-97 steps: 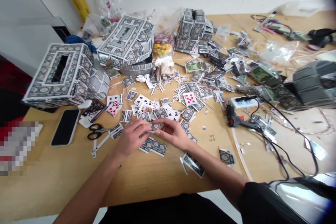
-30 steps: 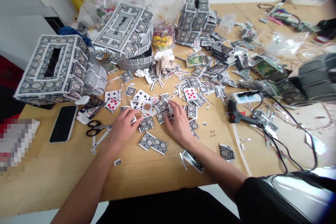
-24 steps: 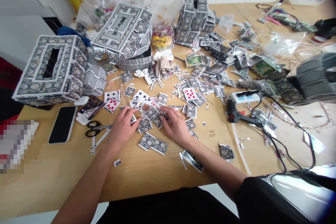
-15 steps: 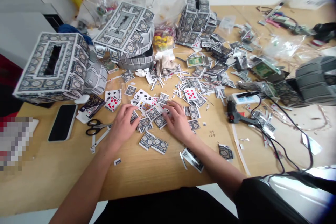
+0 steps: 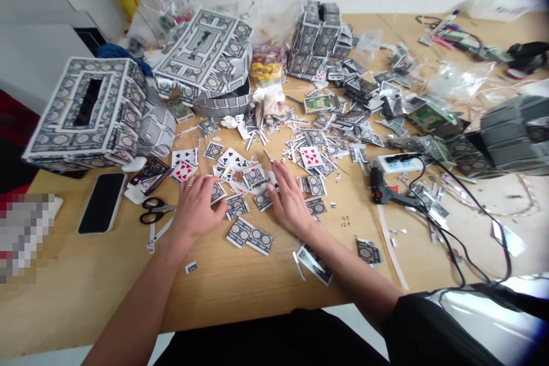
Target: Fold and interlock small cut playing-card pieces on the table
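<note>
My left hand [image 5: 199,203] rests at the left of a loose spread of cut playing cards, its fingers apart and its fingertips by a patterned card piece [image 5: 218,193]. On the right side of the spread, my right hand [image 5: 290,197] lies with fingers stretched over some cards, partly hiding them. Between the hands are a picture card [image 5: 235,176], a club card [image 5: 231,158] and a grey-backed card piece [image 5: 255,178]. Two more grey-backed pieces [image 5: 250,236] lie side by side closer to me. Scissors [image 5: 155,210] sit left of my left hand, their blades partly hidden.
Card-covered boxes [image 5: 86,106] stand at the left and back. A phone [image 5: 102,203] lies at the left. On the right are a glue gun [image 5: 392,191], a power strip [image 5: 397,163] with black cables, and a curved grey card construction [image 5: 514,131]. Card scraps cover the back.
Card pieces between my hands have shifted; one grey-backed piece now lies over the picture card's right side. My left hand has moved slightly left. The right hand stays nearly in place.
</note>
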### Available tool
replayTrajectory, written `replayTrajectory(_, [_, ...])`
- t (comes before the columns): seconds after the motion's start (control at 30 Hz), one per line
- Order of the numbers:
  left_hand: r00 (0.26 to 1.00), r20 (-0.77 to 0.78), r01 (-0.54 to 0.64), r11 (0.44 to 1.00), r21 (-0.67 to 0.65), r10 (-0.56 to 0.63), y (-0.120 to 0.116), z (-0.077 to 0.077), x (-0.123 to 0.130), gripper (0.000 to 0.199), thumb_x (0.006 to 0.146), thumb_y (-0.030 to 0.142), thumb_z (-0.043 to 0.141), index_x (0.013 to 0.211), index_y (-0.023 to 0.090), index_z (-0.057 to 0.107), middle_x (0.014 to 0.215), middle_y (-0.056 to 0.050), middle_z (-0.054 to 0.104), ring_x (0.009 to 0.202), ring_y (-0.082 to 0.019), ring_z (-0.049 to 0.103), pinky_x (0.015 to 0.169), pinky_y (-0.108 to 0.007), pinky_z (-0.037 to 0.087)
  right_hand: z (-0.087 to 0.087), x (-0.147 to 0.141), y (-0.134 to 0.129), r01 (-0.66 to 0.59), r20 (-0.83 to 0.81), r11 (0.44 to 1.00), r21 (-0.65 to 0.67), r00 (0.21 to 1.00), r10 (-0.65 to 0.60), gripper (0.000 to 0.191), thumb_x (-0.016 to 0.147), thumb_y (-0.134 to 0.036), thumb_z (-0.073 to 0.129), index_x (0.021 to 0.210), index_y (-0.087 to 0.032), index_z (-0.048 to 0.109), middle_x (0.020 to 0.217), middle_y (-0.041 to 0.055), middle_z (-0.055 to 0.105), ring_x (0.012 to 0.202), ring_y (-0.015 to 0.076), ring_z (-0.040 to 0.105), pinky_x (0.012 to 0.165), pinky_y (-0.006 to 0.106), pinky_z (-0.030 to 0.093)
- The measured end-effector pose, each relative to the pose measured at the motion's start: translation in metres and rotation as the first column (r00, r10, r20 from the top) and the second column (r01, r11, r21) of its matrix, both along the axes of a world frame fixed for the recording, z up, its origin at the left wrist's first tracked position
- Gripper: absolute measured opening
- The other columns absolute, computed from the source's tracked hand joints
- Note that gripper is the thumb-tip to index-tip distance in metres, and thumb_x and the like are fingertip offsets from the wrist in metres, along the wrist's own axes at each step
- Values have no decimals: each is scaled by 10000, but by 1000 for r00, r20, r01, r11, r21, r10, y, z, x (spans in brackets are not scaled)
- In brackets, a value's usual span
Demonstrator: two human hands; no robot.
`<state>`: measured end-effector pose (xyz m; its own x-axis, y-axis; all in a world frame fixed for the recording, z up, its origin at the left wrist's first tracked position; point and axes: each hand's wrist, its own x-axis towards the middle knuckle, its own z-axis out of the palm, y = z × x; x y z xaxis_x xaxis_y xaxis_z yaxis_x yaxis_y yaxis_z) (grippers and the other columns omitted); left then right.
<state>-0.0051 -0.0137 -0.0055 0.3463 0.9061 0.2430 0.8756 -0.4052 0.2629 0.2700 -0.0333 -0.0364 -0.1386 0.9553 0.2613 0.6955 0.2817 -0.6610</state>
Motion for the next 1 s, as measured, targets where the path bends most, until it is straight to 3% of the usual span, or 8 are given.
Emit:
replayTrajectory(0.17, [999,52,3,1000,20,-4,3,-2,-2,265,943,317,706,1184,225,645,1159,-127,769,1132,-378,689,1043,-563,496,6,1,-2,149,-329,979,138,939,-96,395,1060,-317,665,1454,-294,655,1407,134,715,1301,305,704,1102,558,612])
replayTrajectory(0.3, [977,208,34,998,45,-42,1,8,2,165,1007,342,667,1131,233,669,1120,-106,767,1081,-313,721,1035,-501,552,1,-4,-2,148,-547,989,25,830,-111,251,948,-358,826,1153,-257,722,1127,79,766,960,224,765,833,389,683])
replayTrajectory(0.4, [922,365,110,992,63,-126,-4,16,9,166,1029,294,653,1181,241,696,1156,-84,771,1099,-257,740,1025,-421,586,-2,-7,-3,90,-653,994,-67,749,-112,317,913,-331,845,1170,-262,672,1086,56,774,813,184,760,706,332,669])
replayTrajectory(0.5, [851,490,187,981,53,-189,-11,21,15,183,1028,259,677,1206,247,722,1168,-59,790,1017,-205,762,949,-356,614,1,-9,-7,27,-671,996,-90,737,-80,424,888,-296,870,1246,-271,645,1090,51,812,829,198,796,738,353,687])
replayTrajectory(0.57, [794,577,237,971,-9,-189,-15,23,18,196,1025,268,697,1216,247,734,1180,-59,800,972,-189,769,896,-333,625,6,-10,-9,-7,-628,999,-49,778,-25,356,891,-287,881,1189,-262,687,1068,52,836,915,226,823,849,405,696])
replayTrajectory(0.73, [647,762,349,898,-267,-25,-23,25,20,200,1048,347,674,1191,237,758,1096,-74,818,930,-205,790,841,-340,647,16,-10,-12,-132,-487,988,84,860,156,79,972,-258,801,1039,-279,765,1009,33,853,961,231,823,910,451,682])
replayTrajectory(0.83, [644,764,387,875,-292,-30,-23,25,20,195,1025,359,704,1169,243,767,1057,-68,816,905,-208,779,826,-347,640,16,-9,-12,-163,-467,978,127,860,204,51,1003,-226,748,1018,-275,756,1004,36,843,954,218,812,886,431,674])
replayTrajectory(1.0, [706,697,389,892,-232,-126,-21,24,21,194,1001,361,734,1154,245,764,1102,-75,816,928,-210,762,831,-358,630,14,-9,-12,-177,-412,967,185,879,240,132,1037,-177,658,1034,-279,742,1038,45,829,994,208,801,893,424,666])
